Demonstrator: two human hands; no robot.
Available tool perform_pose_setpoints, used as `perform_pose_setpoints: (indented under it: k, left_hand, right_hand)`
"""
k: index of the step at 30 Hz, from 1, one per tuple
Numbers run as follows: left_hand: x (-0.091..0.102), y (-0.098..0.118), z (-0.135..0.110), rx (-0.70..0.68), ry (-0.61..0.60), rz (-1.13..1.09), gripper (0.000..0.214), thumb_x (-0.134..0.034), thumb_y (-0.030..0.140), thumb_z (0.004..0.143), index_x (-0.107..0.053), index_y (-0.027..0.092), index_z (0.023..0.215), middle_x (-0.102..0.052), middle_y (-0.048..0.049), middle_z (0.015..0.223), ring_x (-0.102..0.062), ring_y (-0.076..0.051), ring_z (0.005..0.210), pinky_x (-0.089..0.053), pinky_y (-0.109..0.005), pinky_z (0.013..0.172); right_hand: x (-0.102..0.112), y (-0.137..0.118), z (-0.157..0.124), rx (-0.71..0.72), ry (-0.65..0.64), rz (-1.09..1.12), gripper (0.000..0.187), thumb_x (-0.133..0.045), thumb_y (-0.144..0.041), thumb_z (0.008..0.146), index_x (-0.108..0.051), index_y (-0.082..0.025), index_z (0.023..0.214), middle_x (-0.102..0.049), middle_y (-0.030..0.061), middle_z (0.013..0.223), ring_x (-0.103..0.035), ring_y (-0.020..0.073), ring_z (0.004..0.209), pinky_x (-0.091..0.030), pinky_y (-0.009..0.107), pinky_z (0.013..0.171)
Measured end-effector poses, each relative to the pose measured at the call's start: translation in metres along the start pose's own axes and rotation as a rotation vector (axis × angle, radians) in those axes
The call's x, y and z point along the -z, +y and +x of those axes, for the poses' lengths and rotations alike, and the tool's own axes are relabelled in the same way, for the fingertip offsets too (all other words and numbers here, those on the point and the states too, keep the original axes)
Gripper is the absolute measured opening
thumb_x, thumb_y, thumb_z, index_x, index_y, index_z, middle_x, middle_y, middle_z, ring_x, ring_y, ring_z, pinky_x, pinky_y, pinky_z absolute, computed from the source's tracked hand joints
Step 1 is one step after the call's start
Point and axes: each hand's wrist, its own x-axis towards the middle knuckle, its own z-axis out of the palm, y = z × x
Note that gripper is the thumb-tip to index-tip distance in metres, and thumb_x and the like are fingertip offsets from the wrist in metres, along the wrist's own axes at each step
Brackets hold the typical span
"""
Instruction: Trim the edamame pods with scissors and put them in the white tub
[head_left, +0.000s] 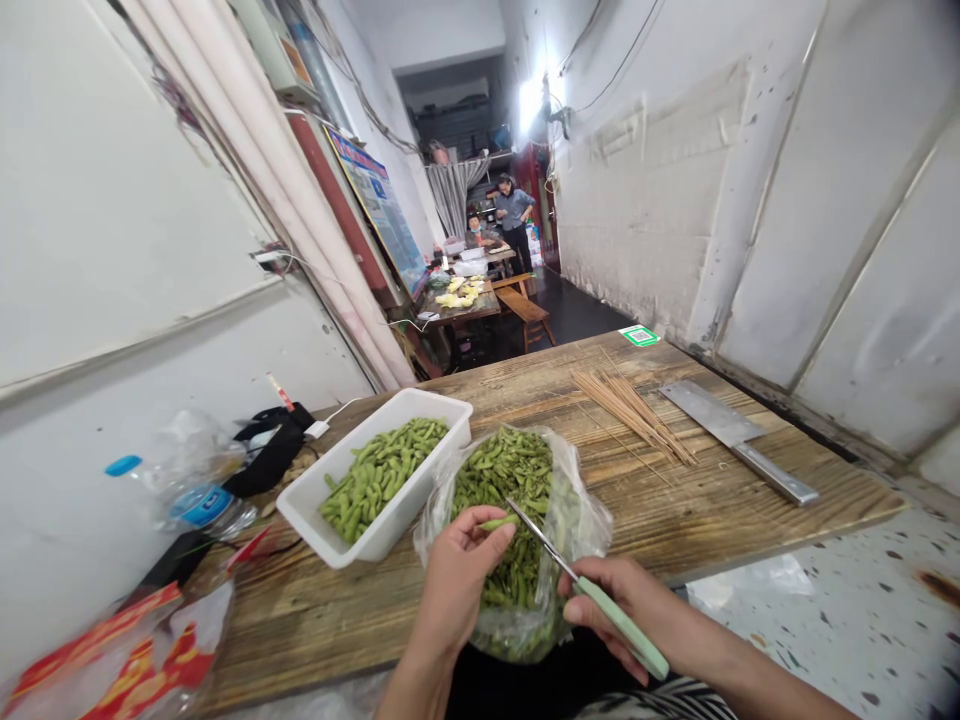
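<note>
My left hand [466,550] pinches a green edamame pod [498,522] between thumb and fingers, above a clear plastic bag [587,515] filled with edamame pods [517,470]. In my right hand [611,610] is a pair of scissors [600,600] with pale green handles, its fingers closed round them. The blades point up and left, their tips right by the pod's end. Left of the bag stands a white plastic tub [450,412] holding more edamame pods [382,475].
Thin wooden skewers [634,410] and a cleaver [720,425] lie on the wooden table [330,610] at right. A water bottle [202,505] and red-and-white packaging [142,660] are on the left. Farther back, two people [514,215] are near another table [469,303].
</note>
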Motion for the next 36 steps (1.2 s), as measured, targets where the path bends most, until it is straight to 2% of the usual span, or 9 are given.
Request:
perform_pose_setpoints:
  k: [5, 8, 10, 15, 21, 28, 36]
  left_hand:
    - [0.003, 0.002, 0.001, 0.014, 0.04, -0.08, 0.031, -0.079, 0.031, 0.059, -0.064, 0.014, 0.08, -0.054, 0.0056, 0.056, -0.046, -0.005, 0.052, -0.036, -0.017, 0.051]
    - [0.003, 0.004, 0.0, 0.004, 0.02, -0.122, 0.027, -0.078, 0.029, 0.06, -0.062, 0.014, 0.075, -0.066, -0.0028, 0.078, -0.056, -0.009, 0.062, -0.039, -0.018, 0.052]
    - [0.003, 0.005, 0.0, -0.013, 0.005, -0.108, 0.025, -0.077, 0.029, 0.062, -0.061, 0.013, 0.074, -0.068, -0.0064, 0.088, -0.058, -0.01, 0.064, -0.039, -0.018, 0.05]
    - [0.004, 0.002, -0.001, -0.063, -0.037, 0.123, 0.026, -0.071, 0.035, 0.069, -0.064, 0.013, 0.079, -0.061, 0.001, 0.059, -0.05, -0.008, 0.049, -0.037, -0.018, 0.045]
    - [0.004, 0.004, -0.005, -0.066, -0.102, 0.253, 0.033, -0.066, 0.045, 0.072, -0.066, 0.013, 0.073, -0.06, 0.0002, 0.057, -0.046, -0.007, 0.044, -0.034, -0.019, 0.043]
    - [0.001, 0.011, -0.01, -0.057, -0.008, 0.191, 0.039, -0.07, 0.05, 0.065, -0.066, 0.013, 0.074, -0.06, 0.0001, 0.056, -0.046, -0.008, 0.042, -0.032, -0.019, 0.04]
    - [-0.001, 0.012, -0.017, 0.013, -0.16, 0.201, 0.033, -0.068, 0.045, 0.07, -0.065, 0.013, 0.067, -0.059, -0.0005, 0.054, -0.047, -0.007, 0.04, -0.033, -0.018, 0.039]
  right_hand:
    - [0.003, 0.0, -0.001, 0.039, 0.013, -0.04, 0.045, -0.062, -0.056, 0.077, -0.052, -0.016, 0.096, -0.041, -0.012, 0.044, -0.037, 0.0041, 0.03, -0.032, 0.011, 0.029]
    - [0.004, 0.002, -0.001, 0.04, -0.003, -0.062, 0.045, -0.062, -0.056, 0.078, -0.052, -0.016, 0.096, -0.041, -0.0119, 0.045, -0.037, 0.004, 0.031, -0.032, 0.011, 0.03]
    - [0.004, 0.003, -0.001, 0.047, -0.012, -0.067, 0.045, -0.062, -0.055, 0.078, -0.052, -0.016, 0.097, -0.04, -0.0117, 0.046, -0.037, 0.0037, 0.032, -0.031, 0.011, 0.03]
    - [0.004, -0.001, -0.004, 0.073, -0.012, -0.13, 0.046, -0.06, -0.056, 0.08, -0.052, -0.015, 0.099, -0.04, -0.0112, 0.048, -0.038, 0.004, 0.034, -0.03, 0.011, 0.03]
    - [0.005, -0.01, -0.013, 0.062, -0.004, -0.271, 0.048, -0.057, -0.059, 0.08, -0.052, -0.017, 0.103, -0.045, -0.0071, 0.061, -0.044, 0.0048, 0.042, -0.035, 0.012, 0.038]
    - [0.006, -0.01, -0.014, 0.077, -0.031, -0.258, 0.047, -0.054, -0.059, 0.082, -0.052, -0.016, 0.101, -0.043, -0.008, 0.058, -0.043, 0.0043, 0.041, -0.033, 0.011, 0.036]
    - [0.006, -0.013, -0.011, 0.1, -0.051, -0.31, 0.044, -0.056, -0.055, 0.083, -0.054, -0.015, 0.102, -0.044, -0.0077, 0.056, -0.043, 0.0041, 0.038, -0.031, 0.011, 0.033]
